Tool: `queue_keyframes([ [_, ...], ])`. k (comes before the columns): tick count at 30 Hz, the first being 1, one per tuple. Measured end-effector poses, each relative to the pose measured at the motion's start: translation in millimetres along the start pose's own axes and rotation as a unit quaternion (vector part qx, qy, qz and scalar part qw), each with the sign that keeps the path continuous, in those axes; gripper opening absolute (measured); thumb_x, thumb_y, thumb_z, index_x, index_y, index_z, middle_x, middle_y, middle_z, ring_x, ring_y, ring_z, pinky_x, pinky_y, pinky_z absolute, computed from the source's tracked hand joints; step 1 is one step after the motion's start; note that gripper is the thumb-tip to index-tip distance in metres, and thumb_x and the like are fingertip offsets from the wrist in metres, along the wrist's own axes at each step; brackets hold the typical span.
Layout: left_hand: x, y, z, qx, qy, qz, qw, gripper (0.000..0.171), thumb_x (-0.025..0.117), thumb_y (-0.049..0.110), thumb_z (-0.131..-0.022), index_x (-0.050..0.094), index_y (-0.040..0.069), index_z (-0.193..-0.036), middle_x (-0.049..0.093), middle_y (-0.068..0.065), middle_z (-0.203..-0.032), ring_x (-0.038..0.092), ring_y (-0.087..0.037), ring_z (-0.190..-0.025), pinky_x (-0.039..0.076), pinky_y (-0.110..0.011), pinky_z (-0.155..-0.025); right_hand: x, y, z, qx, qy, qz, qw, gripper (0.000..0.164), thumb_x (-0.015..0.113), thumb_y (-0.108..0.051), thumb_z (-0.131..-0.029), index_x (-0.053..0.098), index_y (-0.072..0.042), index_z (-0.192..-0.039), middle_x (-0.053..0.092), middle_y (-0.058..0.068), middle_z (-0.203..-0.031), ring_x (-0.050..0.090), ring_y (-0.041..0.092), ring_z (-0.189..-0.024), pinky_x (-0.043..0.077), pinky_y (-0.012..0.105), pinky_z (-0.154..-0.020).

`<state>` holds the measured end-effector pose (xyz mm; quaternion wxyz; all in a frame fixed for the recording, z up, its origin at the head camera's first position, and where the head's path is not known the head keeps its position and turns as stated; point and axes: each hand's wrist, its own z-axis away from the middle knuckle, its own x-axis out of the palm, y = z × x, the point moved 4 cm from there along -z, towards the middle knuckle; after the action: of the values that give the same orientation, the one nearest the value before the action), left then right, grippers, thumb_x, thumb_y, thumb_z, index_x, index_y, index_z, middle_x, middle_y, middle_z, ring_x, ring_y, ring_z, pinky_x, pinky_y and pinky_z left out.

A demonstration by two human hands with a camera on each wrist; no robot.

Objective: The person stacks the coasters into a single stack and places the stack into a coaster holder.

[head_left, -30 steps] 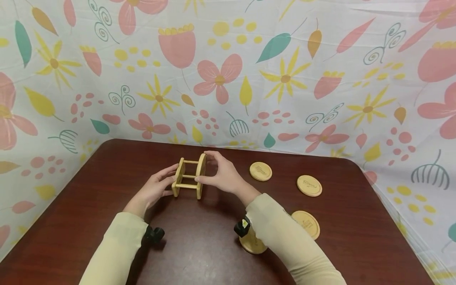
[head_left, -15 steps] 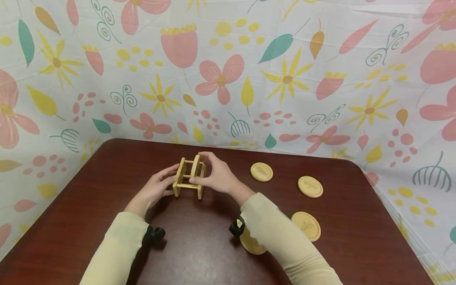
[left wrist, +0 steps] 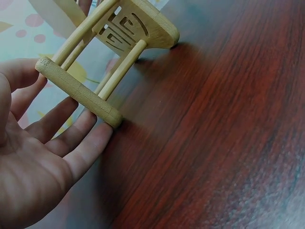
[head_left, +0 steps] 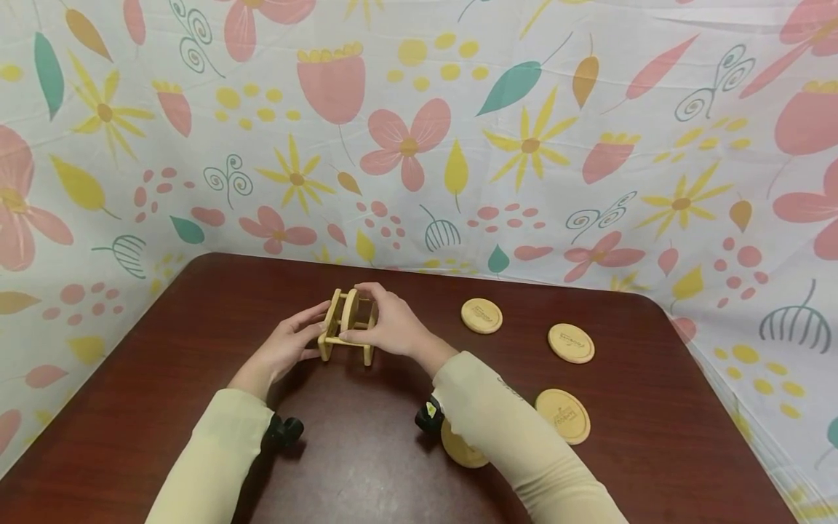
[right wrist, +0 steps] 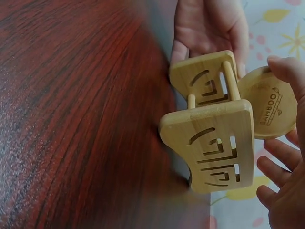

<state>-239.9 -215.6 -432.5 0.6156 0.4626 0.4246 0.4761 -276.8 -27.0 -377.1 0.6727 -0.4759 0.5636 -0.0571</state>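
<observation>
A bamboo coaster holder (head_left: pixel 330 340) with two cut-out side panels joined by rods stands on the table. My left hand (head_left: pixel 283 351) holds its left panel; in the left wrist view, the fingers of that left hand (left wrist: pixel 40 164) lie along the panel's outer face and edge. With thumb and fingers, my right hand (head_left: pixel 398 324) pinches a round bamboo coaster (head_left: pixel 349 310) on edge between the panels. The right wrist view shows the lettering on this coaster (right wrist: pixel 270 109), part of which is hidden behind the near panel of the holder (right wrist: pixel 209 152).
Right of the holder, several more coasters lie flat on the dark red wooden table (head_left: pixel 353 451): one far back (head_left: pixel 481 316), a second coaster (head_left: pixel 571 343), a third coaster (head_left: pixel 564 416). Another coaster (head_left: pixel 463 447) is partly covered by the right sleeve. A flowered cloth (head_left: pixel 406 204) hangs behind.
My right hand has moved left with the coaster, from beside the holder's right panel to between the panels, nearer the left one. The left hand and holder have hardly moved.
</observation>
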Motion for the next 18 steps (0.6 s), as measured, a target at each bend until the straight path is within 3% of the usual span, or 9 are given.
queue_keyframes([
  [3, 0.1, 0.1, -0.4, 0.000, -0.001, -0.001, 1.0000, 0.054, 0.049, 0.029, -0.099, 0.030, 0.023, -0.149, 0.031, -0.013, -0.151, 0.044, -0.029, -0.129, 0.045, -0.046, -0.098, 1.7, 0.1, -2.0, -0.001, 0.001, 0.004, 1.000, 0.085, 0.076, -0.049, -0.073, 0.036, -0.019, -0.142, 0.052, 0.005, -0.133, 0.057, 0.022, -0.104, 0.049, 0.033, -0.082],
  [9, -0.7, -1.4, -1.8, -0.004, 0.003, 0.002, 1.0000, 0.052, 0.048, 0.028, -0.099, 0.032, 0.024, -0.149, 0.033, -0.011, -0.150, 0.044, -0.029, -0.129, 0.044, -0.048, -0.099, 5.4, 0.9, -5.3, 0.001, 0.005, 0.001, 1.000, 0.085, 0.077, -0.047, -0.073, 0.036, -0.018, -0.141, 0.052, 0.005, -0.134, 0.053, 0.023, -0.120, 0.048, 0.038, -0.091],
  [18, 0.3, -1.5, -1.7, -0.015, -0.001, 0.020, 0.9997, 0.053, 0.049, 0.028, -0.099, 0.032, 0.023, -0.149, 0.033, -0.011, -0.150, 0.047, -0.024, -0.124, 0.043, -0.048, -0.101, 10.4, 0.6, -7.8, 0.008, 0.005, -0.003, 1.000, 0.086, 0.077, -0.047, -0.073, 0.036, -0.016, -0.142, 0.050, 0.006, -0.138, 0.048, 0.026, -0.128, 0.044, 0.042, -0.099],
])
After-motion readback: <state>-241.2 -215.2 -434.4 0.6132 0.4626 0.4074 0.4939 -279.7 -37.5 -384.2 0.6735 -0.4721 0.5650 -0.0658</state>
